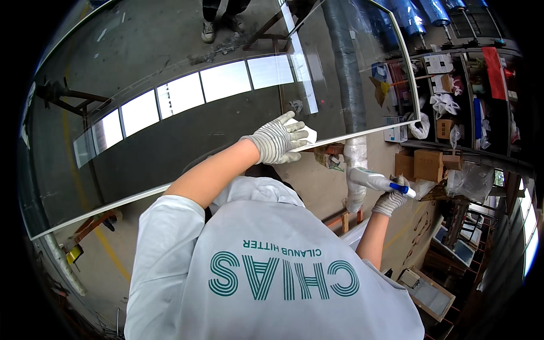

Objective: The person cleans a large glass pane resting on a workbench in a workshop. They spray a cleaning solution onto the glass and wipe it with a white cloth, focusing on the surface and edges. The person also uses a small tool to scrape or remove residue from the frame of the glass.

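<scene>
A large framed glass pane (170, 136) lies in front of me, its pale near edge running slantwise across the view. My left hand (275, 139), in a grey-and-white striped glove, presses a white cloth (307, 134) against the glass by that edge. Part of the cloth is hidden under the fingers. Off to the right, clear of the pane, my right hand (394, 197) wears a similar glove. It is wrapped round the neck of a white spray bottle (371, 179) with a blue-and-white head; the bottle is tilted on its side.
A long wrapped roll (355, 153) passes beneath the pane's right part. Shelves (470, 102) with boxes and bags stand at right, cardboard boxes (428, 165) below them. Blue film-wrapped rolls (405, 17) are at upper right. A person's shoes (208, 32) show at the top.
</scene>
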`<state>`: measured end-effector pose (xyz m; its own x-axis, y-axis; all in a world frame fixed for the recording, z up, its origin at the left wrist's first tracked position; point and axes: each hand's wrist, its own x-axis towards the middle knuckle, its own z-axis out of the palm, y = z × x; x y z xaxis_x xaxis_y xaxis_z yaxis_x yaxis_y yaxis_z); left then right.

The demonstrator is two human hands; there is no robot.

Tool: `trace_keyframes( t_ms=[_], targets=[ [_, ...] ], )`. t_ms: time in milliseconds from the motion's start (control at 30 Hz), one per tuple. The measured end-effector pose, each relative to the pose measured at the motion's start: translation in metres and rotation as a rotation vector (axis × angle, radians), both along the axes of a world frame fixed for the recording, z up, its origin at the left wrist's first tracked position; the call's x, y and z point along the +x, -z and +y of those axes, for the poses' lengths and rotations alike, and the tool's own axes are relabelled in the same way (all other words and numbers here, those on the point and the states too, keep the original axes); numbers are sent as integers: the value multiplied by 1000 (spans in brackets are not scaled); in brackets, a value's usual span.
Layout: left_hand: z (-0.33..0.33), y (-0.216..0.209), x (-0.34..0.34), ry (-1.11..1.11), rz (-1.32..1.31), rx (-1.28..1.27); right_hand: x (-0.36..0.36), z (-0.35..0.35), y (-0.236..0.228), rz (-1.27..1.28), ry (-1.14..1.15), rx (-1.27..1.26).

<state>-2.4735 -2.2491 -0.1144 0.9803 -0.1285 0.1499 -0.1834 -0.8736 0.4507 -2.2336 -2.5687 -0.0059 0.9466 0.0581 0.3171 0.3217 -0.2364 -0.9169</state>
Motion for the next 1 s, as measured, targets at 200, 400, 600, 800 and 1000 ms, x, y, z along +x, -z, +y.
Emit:
trace_keyframes(
  t_ms=[200, 400, 600, 800, 1000],
  targets=[
    [42, -17, -91, 98, 61, 8, 32, -26, 12, 28, 189, 121],
    [56, -37, -99, 217, 88, 91, 33, -20, 20, 83, 100, 203],
    [2, -5, -6, 26, -103, 44, 45, -18, 18, 94, 101, 288],
    [-8, -24, -56, -316, 93, 40, 42, -13, 11, 123, 147, 219],
    [53, -25, -181, -955, 421, 341, 24, -8, 8, 114, 118, 262]
  ],
)
